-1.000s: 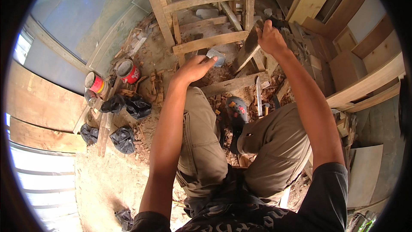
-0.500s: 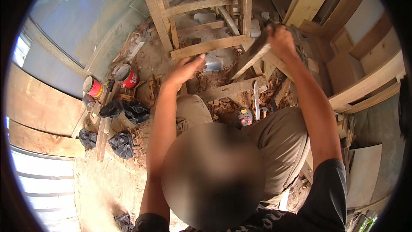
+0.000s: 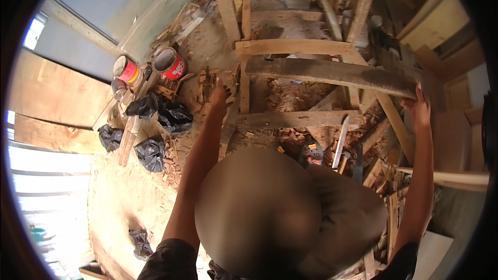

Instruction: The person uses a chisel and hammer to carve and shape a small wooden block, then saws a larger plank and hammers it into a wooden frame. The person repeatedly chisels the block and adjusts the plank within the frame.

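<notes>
My right hand (image 3: 419, 105) grips the right end of a dark, weathered wooden board (image 3: 332, 76). The board lies crosswise in front of a wooden chair frame (image 3: 293, 47), its left end near the frame's left upright; whether it touches cannot be told. Left of the frame, my left hand (image 3: 221, 97) is raised with fingers apart and holds nothing. Below the board, a lower wooden rail (image 3: 301, 119) runs between the frame's legs. Nearer me are a long pale blade (image 3: 341, 137), a hammer-like tool with a yellowish handle (image 3: 344, 162) and a dark object with red spots (image 3: 312, 153).
Two red paint cans, one larger (image 3: 170, 64) and one smaller (image 3: 126, 69), stand at the left. Crumpled black plastic bags (image 3: 175, 116) lie near them. Wood chips and offcuts (image 3: 374, 173) litter the floor. Wooden furniture (image 3: 456, 109) stands along the right.
The board has swung from a slanted position to lying crosswise, and my right hand has moved outward to its right end. My left hand stays open. The whole view has shifted.
</notes>
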Demonstrator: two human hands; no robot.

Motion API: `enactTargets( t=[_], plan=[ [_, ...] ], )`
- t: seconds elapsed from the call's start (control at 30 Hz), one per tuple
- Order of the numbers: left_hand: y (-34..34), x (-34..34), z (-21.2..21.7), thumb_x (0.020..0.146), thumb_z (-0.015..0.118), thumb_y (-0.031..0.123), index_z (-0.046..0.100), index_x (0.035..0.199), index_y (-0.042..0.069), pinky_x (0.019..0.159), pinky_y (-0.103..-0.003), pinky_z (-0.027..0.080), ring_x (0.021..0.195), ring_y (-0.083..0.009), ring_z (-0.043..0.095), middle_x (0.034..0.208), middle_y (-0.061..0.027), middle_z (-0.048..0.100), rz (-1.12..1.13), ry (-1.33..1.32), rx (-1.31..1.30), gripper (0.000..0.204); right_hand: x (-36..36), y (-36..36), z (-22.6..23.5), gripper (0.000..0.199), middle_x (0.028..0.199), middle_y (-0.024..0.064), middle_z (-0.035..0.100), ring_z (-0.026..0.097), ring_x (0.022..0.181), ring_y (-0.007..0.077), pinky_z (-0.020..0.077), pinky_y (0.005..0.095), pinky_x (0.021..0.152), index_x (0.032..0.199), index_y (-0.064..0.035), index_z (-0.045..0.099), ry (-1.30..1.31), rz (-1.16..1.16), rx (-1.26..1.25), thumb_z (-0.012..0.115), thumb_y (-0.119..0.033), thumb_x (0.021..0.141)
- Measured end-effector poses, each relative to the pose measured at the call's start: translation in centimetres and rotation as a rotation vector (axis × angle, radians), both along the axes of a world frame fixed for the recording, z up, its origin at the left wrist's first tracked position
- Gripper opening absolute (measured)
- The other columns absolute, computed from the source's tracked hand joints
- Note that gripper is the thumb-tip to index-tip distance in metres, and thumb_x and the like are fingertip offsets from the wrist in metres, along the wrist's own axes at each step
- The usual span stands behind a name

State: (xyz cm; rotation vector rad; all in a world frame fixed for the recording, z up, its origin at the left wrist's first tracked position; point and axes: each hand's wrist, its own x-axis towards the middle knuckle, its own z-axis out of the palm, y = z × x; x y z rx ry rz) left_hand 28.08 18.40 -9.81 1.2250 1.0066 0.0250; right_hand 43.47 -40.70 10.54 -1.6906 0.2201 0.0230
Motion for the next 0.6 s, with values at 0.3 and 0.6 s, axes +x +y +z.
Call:
enactTargets(
  t=[0.3,0.6],
  plan=[
    [1.0,2.5,-5.1,0.102,0.055,0.043,0.036,0.151,-0.003,0.111,-0.043,0.039,0.132,-0.0312,0.050,0.148,-0.0179,0.048,-0.158,-0.285,0.178,0.070,7.1,0.2,-20.7,0.067,0.112,0.0084,0.062,0.063,0.090,0.0181,0.0519,0.0375,0.086,0.150,-0.0002,0.039,0.209,0.204,0.030,0.059,-0.044,0.102],
    [-4.8,-2.0,-7.7,0.094,0.071,0.011,0.046,0.136,-0.006,0.104,-0.032,0.044,0.119,-0.0202,0.057,0.131,-0.0133,0.058,0.360,-0.342,0.090,0.052,4.6,-1.7,-25.8,0.077,0.147,0.0211,0.051,0.047,0.138,0.0290,0.0331,0.0362,0.115,0.149,0.0055,0.040,0.137,0.173,-0.641,0.049,-0.055,0.103]
  ],
)
